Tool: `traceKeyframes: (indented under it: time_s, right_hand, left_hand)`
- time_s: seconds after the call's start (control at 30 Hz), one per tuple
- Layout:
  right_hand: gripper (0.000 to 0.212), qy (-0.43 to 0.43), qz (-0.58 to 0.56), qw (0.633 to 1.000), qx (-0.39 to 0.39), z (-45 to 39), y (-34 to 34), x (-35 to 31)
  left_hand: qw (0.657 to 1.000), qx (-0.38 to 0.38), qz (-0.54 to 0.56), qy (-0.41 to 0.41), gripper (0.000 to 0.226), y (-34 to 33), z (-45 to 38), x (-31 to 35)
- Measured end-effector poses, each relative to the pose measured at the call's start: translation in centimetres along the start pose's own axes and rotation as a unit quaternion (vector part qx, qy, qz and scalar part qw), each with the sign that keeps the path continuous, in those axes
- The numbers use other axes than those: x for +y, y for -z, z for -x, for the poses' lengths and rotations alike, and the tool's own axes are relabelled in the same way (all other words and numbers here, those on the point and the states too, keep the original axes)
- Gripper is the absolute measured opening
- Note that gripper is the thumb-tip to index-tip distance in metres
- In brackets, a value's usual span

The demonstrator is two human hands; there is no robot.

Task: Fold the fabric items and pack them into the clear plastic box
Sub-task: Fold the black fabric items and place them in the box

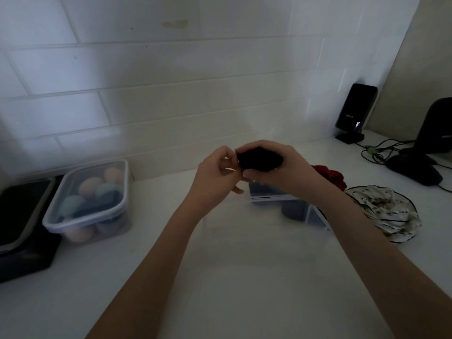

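- Right hand is curled around a small black fabric item, cupping it from above, held up in the air.
- Left hand sits at its nine o'clock, fingertips pinching the bundle's near edge. Looks like a fold or tuck in progress, though the light is too dim to tell exactly.
- Directly under the hands, at six o'clock, the clear plastic box waits; something dark already lies inside, so packing seems underway.
- Out at four o'clock of the hands, a red fabric piece and a pale patterned fabric heap lie loose on the white counter, apparently still to fold.
- Far at eight o'clock, a lidded container of coloured rounded things.
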State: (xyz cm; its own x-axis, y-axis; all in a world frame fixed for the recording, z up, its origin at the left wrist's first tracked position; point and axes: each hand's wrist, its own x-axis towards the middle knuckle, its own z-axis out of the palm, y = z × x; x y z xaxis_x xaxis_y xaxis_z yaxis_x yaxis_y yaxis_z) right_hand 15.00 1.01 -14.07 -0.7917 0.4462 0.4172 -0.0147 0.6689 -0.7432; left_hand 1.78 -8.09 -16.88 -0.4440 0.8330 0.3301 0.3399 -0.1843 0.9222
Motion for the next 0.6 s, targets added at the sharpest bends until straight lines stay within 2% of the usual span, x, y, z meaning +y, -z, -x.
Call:
traceKeyframes:
  time_s: [0.1,0.17,0.23,0.33,0.4,0.6]
  right_hand:
    - [0.04,0.019,0.024,0.999,-0.008,-0.1,-0.1,0.0]
    - [0.044,0.017,0.046,0.999,-0.018,0.0,-0.1,0.1]
    - [0.046,0.014,0.055,0.998,-0.024,0.0,-0.1,0.1]
    - [0.043,0.028,0.062,0.997,-0.028,0.1,-0.2,-0.1]
    - [0.04,0.043,0.063,0.997,-0.027,0.2,-0.3,-0.1]
    - [0.037,0.083,0.091,0.992,-0.026,0.3,-0.5,-0.3]
  left_hand:
    - [0.991,-0.022,0.103,0.087,0.014,0.1,-0.2,0.7]
    - [0.967,-0.02,0.207,0.144,0.013,0.2,-0.5,1.0]
    - [0.947,-0.017,0.276,0.165,0.018,0.4,-0.7,1.0]
    - [0.951,-0.052,0.261,0.157,0.03,0.8,-0.6,0.6]
    - [0.96,-0.071,0.235,0.135,0.028,1.0,-0.4,0.4]
    - [0.961,-0.06,0.243,0.114,0.022,1.1,-0.4,0.2]
